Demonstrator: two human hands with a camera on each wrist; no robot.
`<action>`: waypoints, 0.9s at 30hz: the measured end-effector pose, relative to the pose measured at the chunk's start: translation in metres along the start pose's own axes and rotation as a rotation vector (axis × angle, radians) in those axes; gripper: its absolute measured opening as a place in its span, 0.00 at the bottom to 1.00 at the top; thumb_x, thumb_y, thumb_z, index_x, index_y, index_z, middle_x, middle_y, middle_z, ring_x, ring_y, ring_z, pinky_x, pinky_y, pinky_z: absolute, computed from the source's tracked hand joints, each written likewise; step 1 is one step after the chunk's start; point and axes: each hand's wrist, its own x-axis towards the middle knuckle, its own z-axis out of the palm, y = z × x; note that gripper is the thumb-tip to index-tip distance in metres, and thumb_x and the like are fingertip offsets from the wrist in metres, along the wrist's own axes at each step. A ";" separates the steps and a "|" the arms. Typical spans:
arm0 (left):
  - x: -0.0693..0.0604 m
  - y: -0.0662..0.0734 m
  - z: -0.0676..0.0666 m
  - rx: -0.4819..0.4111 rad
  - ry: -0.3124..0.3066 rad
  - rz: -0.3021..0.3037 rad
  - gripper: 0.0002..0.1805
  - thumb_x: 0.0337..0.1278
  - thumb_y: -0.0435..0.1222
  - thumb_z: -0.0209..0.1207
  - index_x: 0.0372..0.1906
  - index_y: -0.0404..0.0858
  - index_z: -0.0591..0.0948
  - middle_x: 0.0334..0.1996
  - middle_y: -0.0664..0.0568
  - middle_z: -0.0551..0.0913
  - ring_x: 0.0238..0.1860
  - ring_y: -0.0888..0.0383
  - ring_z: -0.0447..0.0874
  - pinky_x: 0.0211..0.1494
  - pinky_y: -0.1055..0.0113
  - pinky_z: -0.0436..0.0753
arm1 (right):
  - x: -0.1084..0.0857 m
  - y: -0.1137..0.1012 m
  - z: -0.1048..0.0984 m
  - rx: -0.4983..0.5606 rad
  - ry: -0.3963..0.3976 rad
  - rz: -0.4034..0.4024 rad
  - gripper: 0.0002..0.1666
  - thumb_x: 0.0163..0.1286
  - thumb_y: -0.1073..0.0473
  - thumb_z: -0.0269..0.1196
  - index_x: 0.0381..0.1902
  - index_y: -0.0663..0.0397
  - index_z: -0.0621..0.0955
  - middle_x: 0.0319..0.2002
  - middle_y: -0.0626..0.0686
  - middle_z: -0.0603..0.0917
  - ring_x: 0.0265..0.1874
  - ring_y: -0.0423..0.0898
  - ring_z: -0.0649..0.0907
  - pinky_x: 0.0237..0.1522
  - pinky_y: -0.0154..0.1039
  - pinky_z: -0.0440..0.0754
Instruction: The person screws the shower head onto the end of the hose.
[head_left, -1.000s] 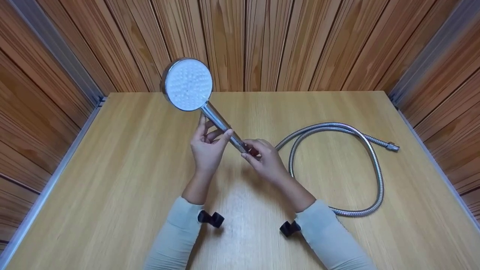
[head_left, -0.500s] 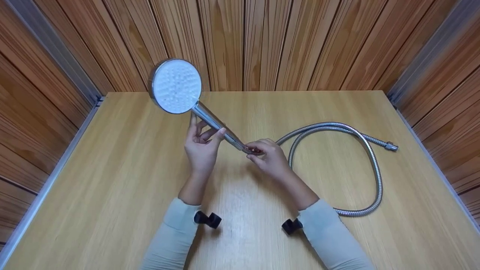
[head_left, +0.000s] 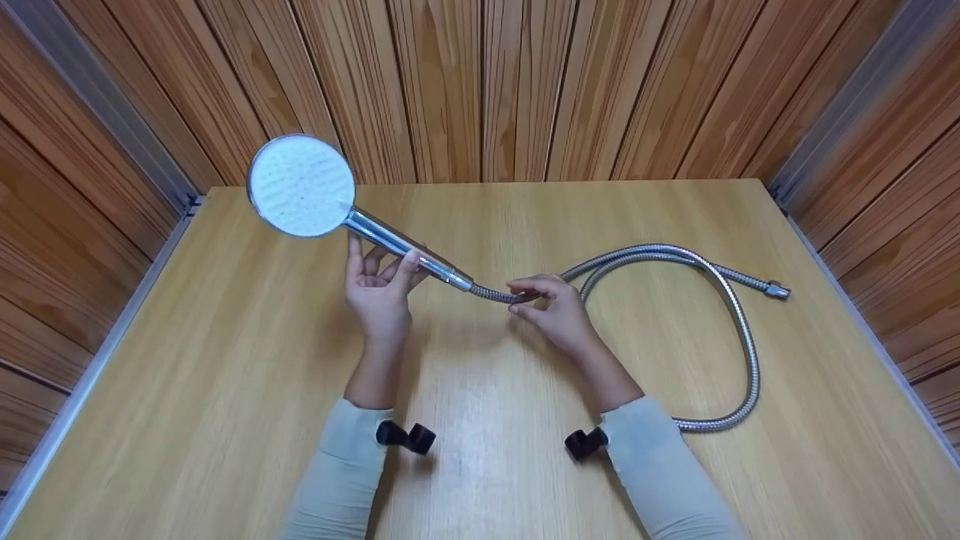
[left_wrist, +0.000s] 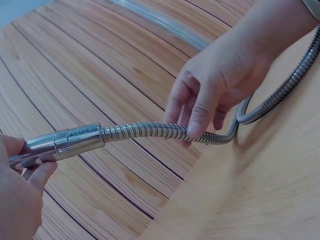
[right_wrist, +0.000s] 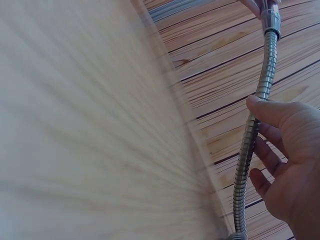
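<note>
My left hand [head_left: 381,300] holds a chrome shower head [head_left: 301,186] by its handle [head_left: 390,238], thumb in front and fingers behind. The round white spray face points up toward the head camera, at upper left. A flexible metal shower hose [left_wrist: 145,131] runs out of the handle's lower end, joined at a smooth chrome collar [left_wrist: 80,141]. Just beyond that joint my right hand [head_left: 559,315] pinches the hose between thumb and fingers, as the right wrist view also shows. Both the handle and this stretch of hose are held above the table.
The rest of the hose lies in a loop on the right of the wooden table [head_left: 225,390], its end nut [head_left: 778,290] near the right edge. Wood-panelled walls [head_left: 517,90] rise behind and at both sides. Each wrist carries a small black camera.
The shower head has moved left and tilted flatter, carried by my left hand. My right hand has slid from the handle's end along the hose, moving slightly right and exposing the joint.
</note>
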 end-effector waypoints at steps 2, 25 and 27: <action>0.001 -0.001 -0.003 -0.017 0.018 -0.014 0.50 0.49 0.13 0.61 0.76 0.38 0.54 0.43 0.41 0.79 0.36 0.48 0.88 0.38 0.52 0.87 | 0.001 0.001 0.000 -0.003 -0.008 0.009 0.15 0.57 0.68 0.72 0.44 0.55 0.88 0.42 0.49 0.86 0.46 0.47 0.79 0.46 0.52 0.78; 0.008 -0.026 -0.045 0.049 0.223 -0.346 0.50 0.52 0.26 0.68 0.74 0.63 0.59 0.55 0.41 0.73 0.50 0.45 0.83 0.50 0.53 0.85 | 0.016 0.015 0.001 0.025 -0.119 0.143 0.12 0.54 0.67 0.75 0.38 0.58 0.88 0.37 0.52 0.85 0.40 0.49 0.81 0.43 0.38 0.78; 0.008 -0.030 -0.047 0.075 0.235 -0.371 0.52 0.51 0.25 0.68 0.75 0.63 0.57 0.56 0.42 0.73 0.50 0.45 0.83 0.50 0.54 0.85 | 0.018 0.016 0.001 -0.005 -0.120 0.149 0.11 0.53 0.68 0.74 0.37 0.58 0.88 0.36 0.52 0.85 0.39 0.49 0.81 0.43 0.38 0.78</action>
